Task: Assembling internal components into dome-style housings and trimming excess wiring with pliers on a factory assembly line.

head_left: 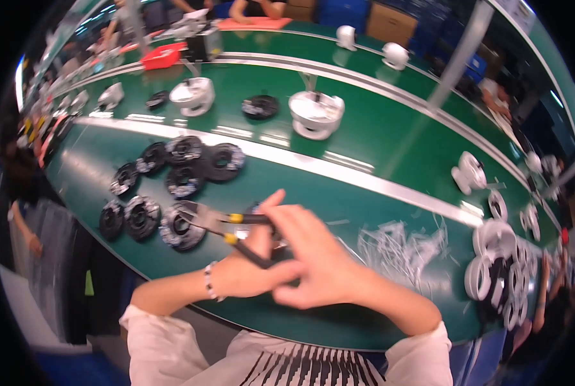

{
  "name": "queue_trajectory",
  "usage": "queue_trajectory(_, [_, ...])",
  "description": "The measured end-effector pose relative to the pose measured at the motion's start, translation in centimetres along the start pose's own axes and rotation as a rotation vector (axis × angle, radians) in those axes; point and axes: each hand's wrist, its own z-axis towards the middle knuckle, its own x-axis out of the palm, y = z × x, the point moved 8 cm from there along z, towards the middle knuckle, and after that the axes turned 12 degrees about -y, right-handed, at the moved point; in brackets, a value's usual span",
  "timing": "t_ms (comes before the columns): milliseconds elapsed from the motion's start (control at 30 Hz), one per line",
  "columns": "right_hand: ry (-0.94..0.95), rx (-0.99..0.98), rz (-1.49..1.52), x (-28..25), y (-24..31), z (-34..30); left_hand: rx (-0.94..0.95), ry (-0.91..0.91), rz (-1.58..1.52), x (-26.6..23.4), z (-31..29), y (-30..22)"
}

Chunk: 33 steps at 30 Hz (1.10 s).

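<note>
Centrally, holds pliers (pixel 213 220) between half-curled left hand (pixel 243 273) and right hand (pixel 321 256), pointing left toward a black ring (pixel 186 244), with each hand's grip unclear.

Far left: a red tray (pixel 163 56) lies beside a dark boxy device (pixel 205 46). Far centre: a co-worker's arm (pixel 273 9) is over an orange-red mat (pixel 255 24). Beyond the table (pixel 287 42): a blue crate (pixel 342 14), with a brown cardboard box (pixel 391 26) to its right. Far right: a slanting metal post (pixel 461 58).
</note>
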Motion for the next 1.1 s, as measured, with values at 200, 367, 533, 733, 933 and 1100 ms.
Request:
queue_trajectory(200, [-0.252,-0.042,-0.258,-4.1,-2.0,5.2,-0.062,0.35,0.589,-1.5,5.7,-4.1])
queue_trajectory(367, [-0.418,-0.306,-0.803,-12.4,-2.5,11.2,0.301,0.074,0.831,-6.4,12.6,-5.9])
queue_trajectory(533, [-0.21,-0.304,-1.313,-20.3,-11.8,15.6,0.335,-0.265,0.918,-10.0,24.8,-0.6])
queue_trajectory(733, [0.088,-0.194,-1.362,-18.2,-21.5,17.0,0.308,-0.273,1.106,-7.7,32.3,6.6])
queue_trajectory(933, [0.246,-0.081,-1.381,-17.2,-25.1,17.7,0.402,-0.249,1.088,-5.9,34.3,5.3])
queue_trajectory(1100, [0.293,-0.022,-1.343,-16.9,-26.2,17.4,0.486,-0.223,1.103,-4.9,34.7,5.2])
